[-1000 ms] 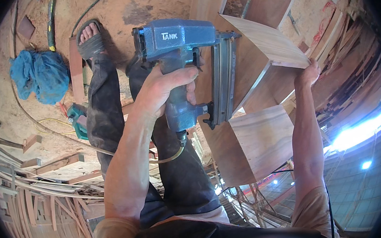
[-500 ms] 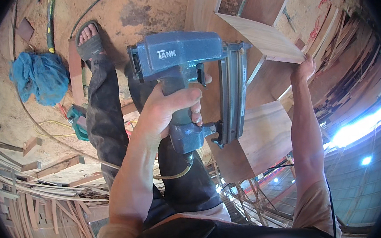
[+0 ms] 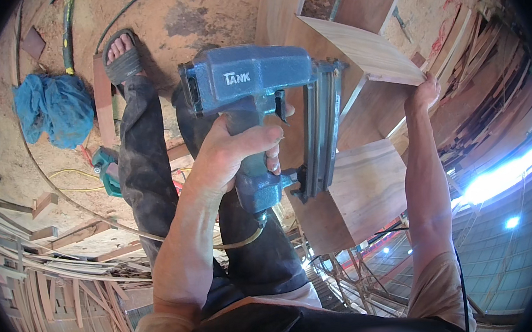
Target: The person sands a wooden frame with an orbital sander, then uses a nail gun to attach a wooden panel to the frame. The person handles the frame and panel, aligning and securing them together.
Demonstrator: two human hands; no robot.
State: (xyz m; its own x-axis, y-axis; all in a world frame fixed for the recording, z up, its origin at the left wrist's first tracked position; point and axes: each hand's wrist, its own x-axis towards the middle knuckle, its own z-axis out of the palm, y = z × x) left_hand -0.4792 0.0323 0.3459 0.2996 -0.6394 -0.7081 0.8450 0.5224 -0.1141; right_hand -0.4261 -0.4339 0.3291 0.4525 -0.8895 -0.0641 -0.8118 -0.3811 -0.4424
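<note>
A blue pneumatic nail gun (image 3: 257, 69) fills the middle of the view, its dark magazine pointing down on the right side. My left hand (image 3: 229, 147) is wrapped round its grip, with a fingertip showing near the trigger. An air hose (image 3: 247, 240) runs from the base of the grip across my leg. On the right, my right hand (image 3: 424, 93) grips the corner of a light wooden panel (image 3: 367, 53). That panel belongs to an open wooden frame with box-like compartments (image 3: 375, 112), partly hidden behind the nail gun.
A blue cloth (image 3: 55, 110), a green power tool (image 3: 108, 172) and a yellow-black handled tool (image 3: 68, 38) lie on the dusty floor at left. Wood strips (image 3: 56, 295) are heaped at lower left. More stacked boards (image 3: 480, 84) stand along the right.
The nail gun has shifted very slightly, its magazine tilting a little leftward at the lower end. My right hand keeps its grip on the wooden panel.
</note>
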